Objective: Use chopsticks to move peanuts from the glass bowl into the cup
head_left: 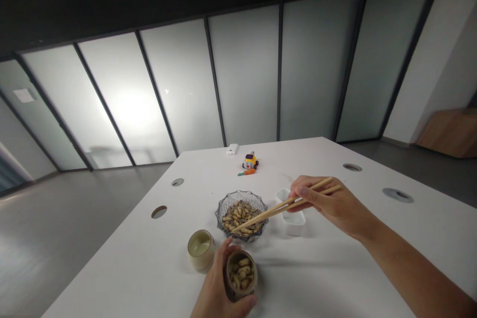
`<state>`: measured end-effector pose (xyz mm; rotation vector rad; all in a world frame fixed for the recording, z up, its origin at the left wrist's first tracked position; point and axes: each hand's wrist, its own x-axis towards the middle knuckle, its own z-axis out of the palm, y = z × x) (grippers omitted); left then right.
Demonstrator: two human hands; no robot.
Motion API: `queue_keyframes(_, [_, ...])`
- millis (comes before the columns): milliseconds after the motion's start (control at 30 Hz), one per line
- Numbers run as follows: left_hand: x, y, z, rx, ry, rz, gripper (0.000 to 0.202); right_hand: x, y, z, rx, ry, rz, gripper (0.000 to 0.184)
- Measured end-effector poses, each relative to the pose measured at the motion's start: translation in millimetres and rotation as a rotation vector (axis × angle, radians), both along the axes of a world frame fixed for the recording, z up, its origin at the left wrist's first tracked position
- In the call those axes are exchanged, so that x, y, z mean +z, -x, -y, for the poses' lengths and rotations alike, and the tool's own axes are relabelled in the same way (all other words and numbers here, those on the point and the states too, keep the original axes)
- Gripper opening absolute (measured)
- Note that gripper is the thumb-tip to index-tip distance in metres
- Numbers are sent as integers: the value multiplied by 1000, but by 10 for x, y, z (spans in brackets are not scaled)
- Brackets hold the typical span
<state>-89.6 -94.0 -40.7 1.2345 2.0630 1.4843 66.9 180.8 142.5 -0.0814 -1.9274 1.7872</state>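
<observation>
Your left hand (219,288) sits nearest you, its fingers wrapped around a small cup (241,276) that already holds several peanuts (241,273). Thumb and fingers press on the cup's wall and keep it upright on the bench (335,268).

Just behind the cup stands the glass bowl (241,214), heaped with mixed peanuts and sunflower seeds. Your right hand (328,203) is off to the right of the bowl, fingers closed around the upper ends of the chopsticks (283,207). The tips reach down to the near side of the heap and lie close together; you cannot tell whether a nut is pinched between them.

By the look of it, you are at the picking step: lifting one peanut out of the bowl for the cup. The next move calls for a firm pinch on a single nut, a short lift clear of the bowl's rim, then a short carry toward you over the cup's mouth.

Left of the cup stands a second, empty cup (201,248); right of the bowl, a white dish (292,216) lies partly under your right hand.
</observation>
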Motion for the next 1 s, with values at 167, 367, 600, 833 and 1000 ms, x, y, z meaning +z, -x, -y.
queue_keyframes(167, [-22, 20, 21, -2, -7, -18, 103, -99, 87, 19, -177, -210, -11, 38])
queue_keyframes(367, [-57, 36, 28, -27, -23, -16, 101, -299, 203, 108, -267, -510, -48, 34])
queue_keyframes(600, [-20, 33, 17, -41, -24, -19, 101, -436, 300, 207, -232, -510, -33, 34])
queue_keyframes(833, [-33, 38, 24, -32, -3, 9, 103, -468, 313, 275, -217, -523, -24, 39])
queue_keyframes(1000, [-34, 40, 31, -43, -7, 26, 104, -463, 322, 304, -224, -538, -8, 41])
